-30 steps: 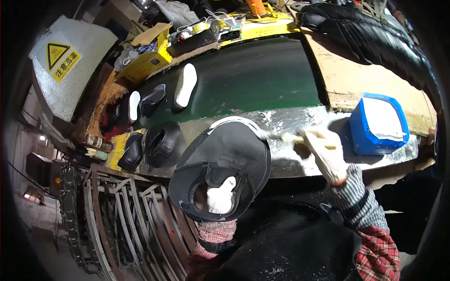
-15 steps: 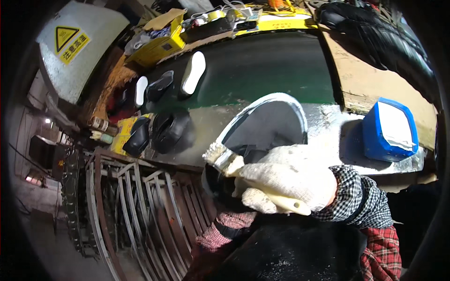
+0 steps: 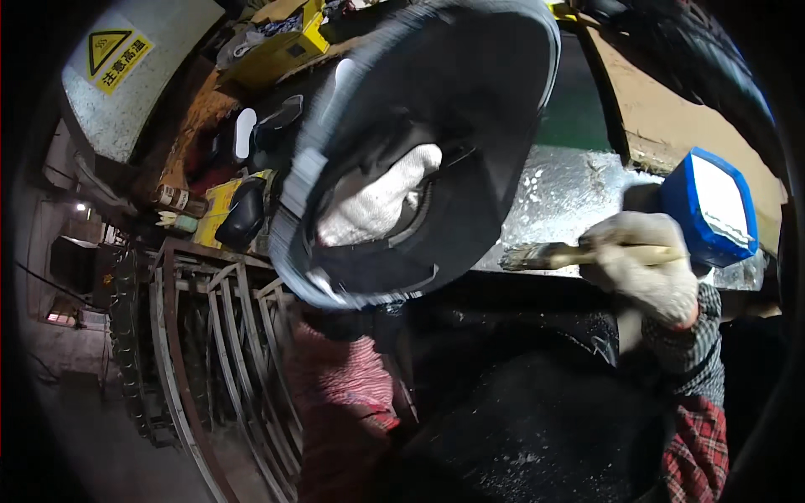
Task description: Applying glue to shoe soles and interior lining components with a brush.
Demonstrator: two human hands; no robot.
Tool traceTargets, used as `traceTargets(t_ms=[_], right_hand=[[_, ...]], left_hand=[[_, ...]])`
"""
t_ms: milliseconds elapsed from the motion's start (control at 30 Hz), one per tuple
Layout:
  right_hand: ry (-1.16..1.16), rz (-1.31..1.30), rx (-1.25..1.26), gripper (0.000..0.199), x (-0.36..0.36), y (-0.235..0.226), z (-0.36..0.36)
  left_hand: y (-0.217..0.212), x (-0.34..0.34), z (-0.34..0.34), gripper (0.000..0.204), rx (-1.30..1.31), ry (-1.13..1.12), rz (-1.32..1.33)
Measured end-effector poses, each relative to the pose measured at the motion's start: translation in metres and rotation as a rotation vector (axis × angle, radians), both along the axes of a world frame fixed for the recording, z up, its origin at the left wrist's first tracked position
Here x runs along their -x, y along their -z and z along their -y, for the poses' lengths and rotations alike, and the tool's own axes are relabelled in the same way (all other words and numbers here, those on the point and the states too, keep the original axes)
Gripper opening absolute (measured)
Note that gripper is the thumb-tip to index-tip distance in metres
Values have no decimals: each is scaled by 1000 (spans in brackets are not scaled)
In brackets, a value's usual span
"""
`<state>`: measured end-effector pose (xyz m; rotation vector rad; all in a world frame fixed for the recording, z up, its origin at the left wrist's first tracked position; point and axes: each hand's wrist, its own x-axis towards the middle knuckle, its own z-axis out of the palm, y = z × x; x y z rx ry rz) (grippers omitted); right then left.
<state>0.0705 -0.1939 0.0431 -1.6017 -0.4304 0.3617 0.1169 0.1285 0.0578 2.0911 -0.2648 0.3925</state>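
A black shoe upper (image 3: 478,126) with a white-coated lower edge is held up close in front of me. My left hand (image 3: 377,197), in a white knit glove, reaches into its opening and grips it from inside; part of the hand is hidden by the upper. To the right, my gloved right hand (image 3: 641,260) is closed round the pale handle of a paintbrush (image 3: 549,256), whose bristles point left toward the upper without touching it. Just beyond that hand stands a blue tub (image 3: 681,201) of white liquid.
A metal-topped bench (image 3: 558,197) spattered with white lies behind the brush. White soles and dark shoe parts lie at the left, including a black shoe piece (image 3: 243,214) and a white sole (image 3: 244,132). A metal rack (image 3: 226,335) stands lower left; a yellow box (image 3: 281,50) sits behind.
The shoe upper has been raised and turned, so its opening now shows with my left hand inside. My right hand has moved right with the brush, away from the upper and closer to the tub.
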Motion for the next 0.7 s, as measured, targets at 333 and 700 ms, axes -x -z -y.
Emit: traceTargets(t_ms=[333,700], right_hand=[[-145,76,65,39,-16,-26,-37],[249,-25,-169,24,12,-22,-3]], left_hand=[[-8,19,20,35,-59,174,45],[29,33,33,25,398,-15,-320]])
